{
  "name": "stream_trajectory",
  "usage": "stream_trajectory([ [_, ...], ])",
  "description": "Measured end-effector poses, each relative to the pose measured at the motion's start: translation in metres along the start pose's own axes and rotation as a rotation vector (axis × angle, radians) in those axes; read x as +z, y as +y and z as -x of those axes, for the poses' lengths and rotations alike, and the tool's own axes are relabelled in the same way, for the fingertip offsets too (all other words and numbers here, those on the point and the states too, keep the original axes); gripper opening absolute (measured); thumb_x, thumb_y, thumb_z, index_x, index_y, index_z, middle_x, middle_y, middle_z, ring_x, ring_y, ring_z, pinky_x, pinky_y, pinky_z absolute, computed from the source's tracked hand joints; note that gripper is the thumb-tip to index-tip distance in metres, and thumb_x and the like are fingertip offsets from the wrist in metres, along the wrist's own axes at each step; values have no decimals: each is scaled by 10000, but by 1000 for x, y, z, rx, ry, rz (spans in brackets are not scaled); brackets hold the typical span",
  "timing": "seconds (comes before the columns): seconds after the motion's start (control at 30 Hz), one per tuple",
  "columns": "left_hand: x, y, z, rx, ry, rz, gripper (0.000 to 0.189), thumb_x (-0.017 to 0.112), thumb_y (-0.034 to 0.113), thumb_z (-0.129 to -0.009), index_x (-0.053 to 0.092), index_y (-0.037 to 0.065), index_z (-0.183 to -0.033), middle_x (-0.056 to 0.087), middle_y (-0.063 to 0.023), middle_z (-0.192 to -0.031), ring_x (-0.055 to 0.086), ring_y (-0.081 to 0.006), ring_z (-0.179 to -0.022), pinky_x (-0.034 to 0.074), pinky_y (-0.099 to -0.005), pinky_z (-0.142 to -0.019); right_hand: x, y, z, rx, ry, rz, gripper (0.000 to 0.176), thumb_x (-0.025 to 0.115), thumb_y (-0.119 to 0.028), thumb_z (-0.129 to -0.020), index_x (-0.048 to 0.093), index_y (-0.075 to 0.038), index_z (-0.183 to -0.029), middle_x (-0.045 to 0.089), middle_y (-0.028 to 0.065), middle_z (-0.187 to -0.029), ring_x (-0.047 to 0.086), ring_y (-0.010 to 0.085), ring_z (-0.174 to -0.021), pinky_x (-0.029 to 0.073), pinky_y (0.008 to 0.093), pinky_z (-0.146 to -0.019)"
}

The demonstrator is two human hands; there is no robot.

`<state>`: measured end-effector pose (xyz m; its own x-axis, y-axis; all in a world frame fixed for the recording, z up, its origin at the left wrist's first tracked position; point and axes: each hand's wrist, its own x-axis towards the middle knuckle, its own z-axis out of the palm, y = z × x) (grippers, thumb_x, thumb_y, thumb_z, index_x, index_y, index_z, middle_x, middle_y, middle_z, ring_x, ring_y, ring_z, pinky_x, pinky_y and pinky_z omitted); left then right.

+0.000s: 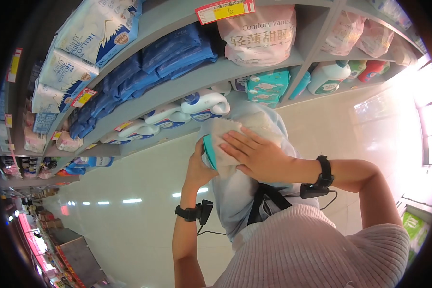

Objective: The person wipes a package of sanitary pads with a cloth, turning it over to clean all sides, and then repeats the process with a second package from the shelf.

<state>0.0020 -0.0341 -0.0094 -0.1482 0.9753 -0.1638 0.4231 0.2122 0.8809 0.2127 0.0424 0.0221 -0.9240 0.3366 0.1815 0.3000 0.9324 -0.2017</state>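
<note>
- pale cloth (226,126): just above center, toward twelve o'clock, over the teal item (209,152)
- right hand (260,152): fingers slightly spread, nearly straight, flat on the cloth, gripping nothing
- left hand (198,168): fingers curled partway, holding the teal item's edge at the cloth's eight o'clock
- white jugs (206,106): ten o'clock from the cloth
- pink bag (260,41): twelve o'clock, shelved

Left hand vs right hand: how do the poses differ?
Left hand grips the teal item at its side; right hand lies flat on the white cloth.
Left hand's fingers are partly hidden; right hand's are in plain view.
Shared: both bare, each wrist with a black strap.
</note>
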Motion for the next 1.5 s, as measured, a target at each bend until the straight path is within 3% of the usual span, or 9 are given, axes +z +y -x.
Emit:
stream_trajectory([
  [0.23,0,-1,-6,63,19,-26,936,875,186,-555,369,44,-1329,578,-172,-1213,552,-300,-1153,425,-372,-977,-12,37,12,67,47,-146,603,536,-331,-880,386,-36,-1384,386,139,-1435,321,224,-1360,169,409,-1153],
  [0.57,-5,-1,-6,16,-47,-70,989,852,219,-581,300,56,-1385,559,-164,-1237,561,-283,-1138,477,-367,-899,13,14,-36,95,106,-189,644,531,-396,-868,395,0,-1357,366,280,-1379,303,417,-1320,177,492,-1122],
  [0.67,-6,0,-1,-1,-22,5,768,805,203,-652,419,55,-1299,588,-173,-1181,571,-337,-1093,466,-400,-898,21,-7,-49,68,112,-193,646,522,-417,-868,406,-2,-1350,355,282,-1387,283,417,-1331,162,492,-1127],
  [0.73,-8,-29,-2,518,-39,-373,572,734,185,-707,513,70,-1222,603,-156,-1142,591,-352,-1022,475,-407,-854,25,-18,-57,46,112,-210,649,520,-426,-866,411,-5,-1348,347,281,-1394,271,416,-1337,157,491,-1129],
  [0.83,-2,-54,-3,563,65,-275,429,685,165,-730,576,81,-1136,611,-144,-1103,593,-358,-971,477,-419,-814,27,-24,-62,16,188,-198,625,545,-414,-851,441,-18,-1323,389,254,-1363,309,399,-1311,181,486,-1122],
  [0.93,2,-47,0,474,47,-210,445,688,172,-725,558,88,-1143,606,-148,-1085,584,-360,-967,476,-431,-802,23,-23,-62,11,145,-255,614,517,-406,-860,430,-18,-1328,434,228,-1299,355,381,-1262,169,487,-1119],
  [1.0,10,-26,4,444,107,-197,458,689,173,-725,548,89,-1152,606,-145,-1069,580,-356,-973,476,-427,-798,20,-19,-59,17,267,-281,573,618,-334,-795,474,-61,-1279,485,168,-1222,430,337,-1179,280,466,-1068],
  [1.17,17,-6,5,446,230,-246,477,681,166,-731,521,82,-1172,601,-139,-1052,581,-345,-967,481,-407,-779,4,-22,-65,18,378,-154,532,624,-297,-801,483,-93,-1271,508,128,-1177,477,299,-1108,331,453,-1018],
  [1.5,-8,16,9,41,-97,47,713,829,181,-626,477,44,-1231,520,-138,-1195,527,-311,-1089,444,-389,-888,34,-11,-70,-12,452,-125,418,617,-253,-830,522,-114,-1212,535,76,-1065,508,253,-986,386,392,-909],
])
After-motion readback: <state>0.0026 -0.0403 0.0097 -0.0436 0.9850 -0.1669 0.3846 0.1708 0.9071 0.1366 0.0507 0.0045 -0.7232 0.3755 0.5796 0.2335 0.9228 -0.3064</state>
